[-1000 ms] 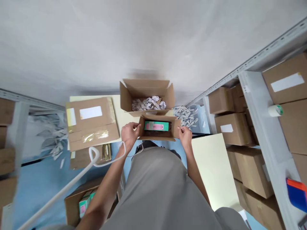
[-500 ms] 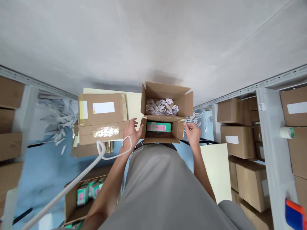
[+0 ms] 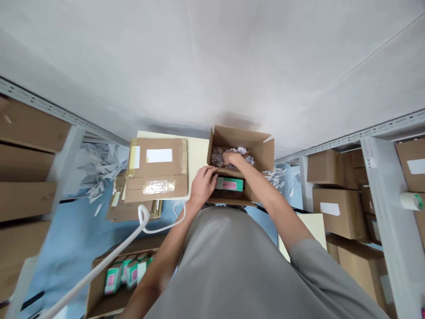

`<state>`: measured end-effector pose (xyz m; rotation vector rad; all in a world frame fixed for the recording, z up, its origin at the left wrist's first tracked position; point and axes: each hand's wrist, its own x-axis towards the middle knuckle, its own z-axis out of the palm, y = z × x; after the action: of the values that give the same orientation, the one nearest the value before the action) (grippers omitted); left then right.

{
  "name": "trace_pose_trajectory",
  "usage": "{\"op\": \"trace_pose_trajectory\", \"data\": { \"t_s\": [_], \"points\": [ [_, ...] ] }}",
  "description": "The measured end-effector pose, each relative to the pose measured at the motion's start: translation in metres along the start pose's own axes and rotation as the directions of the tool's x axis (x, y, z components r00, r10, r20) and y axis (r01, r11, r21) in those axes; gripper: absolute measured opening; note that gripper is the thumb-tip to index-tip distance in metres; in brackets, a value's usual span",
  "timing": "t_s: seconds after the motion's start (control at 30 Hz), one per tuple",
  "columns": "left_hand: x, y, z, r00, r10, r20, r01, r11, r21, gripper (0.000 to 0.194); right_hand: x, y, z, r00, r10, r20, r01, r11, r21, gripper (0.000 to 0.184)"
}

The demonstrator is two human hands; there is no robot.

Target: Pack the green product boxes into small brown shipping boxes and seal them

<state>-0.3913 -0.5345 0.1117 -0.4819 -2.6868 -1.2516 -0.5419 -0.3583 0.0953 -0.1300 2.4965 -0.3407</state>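
Note:
A near cardboard box stands open against my body, with a green and pink product box lying inside. My left hand is curled over the left edge of this near box, its fingers bent onto the cardboard. Directly behind it is a second open cardboard box, holding crumpled paper and clear plastic wrap. My right hand reaches down into that far box among the filling. Its fingertips are hidden there, and my right forearm crosses above the near box.
Flattened cardboard lies on the pale tabletop to the left. A white cable runs beside my left arm. Below left, an open carton holds several green and pink boxes. Shelves with brown cartons flank both sides.
My right hand has moved from the near box's right flap into the far box's filling. My left hand has shifted onto the near box's left edge, fingers now bent. The view has shifted slightly.

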Motion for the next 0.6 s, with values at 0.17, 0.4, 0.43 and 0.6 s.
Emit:
{"op": "trace_pose_trajectory", "data": {
  "t_s": [0.17, 0.4, 0.43, 0.6],
  "points": [
    [-0.013, 0.003, -0.001, 0.999, -0.036, -0.020, 0.035, 0.999, -0.022, 0.025, 0.002, -0.001, 0.016, 0.991, 0.073, 0.114, -0.068, 0.997, -0.043, 0.029],
    [-0.022, -0.007, 0.002, 0.996, -0.072, 0.046, 0.073, 0.997, -0.027, 0.031, -0.009, 0.017, 0.030, 0.985, 0.099, 0.139, -0.104, 0.994, 0.023, 0.026],
    [-0.023, -0.007, 0.003, 0.996, -0.066, 0.052, 0.068, 0.997, -0.025, 0.034, -0.012, 0.019, 0.033, 0.986, 0.101, 0.134, -0.109, 0.993, 0.051, 0.022],
    [-0.026, -0.006, 0.006, 0.996, -0.058, 0.074, 0.058, 0.998, -0.006, 0.044, -0.022, 0.027, 0.045, 0.999, 0.043, -0.026, -0.034, 0.957, 0.289, 0.034]
  ]
}}
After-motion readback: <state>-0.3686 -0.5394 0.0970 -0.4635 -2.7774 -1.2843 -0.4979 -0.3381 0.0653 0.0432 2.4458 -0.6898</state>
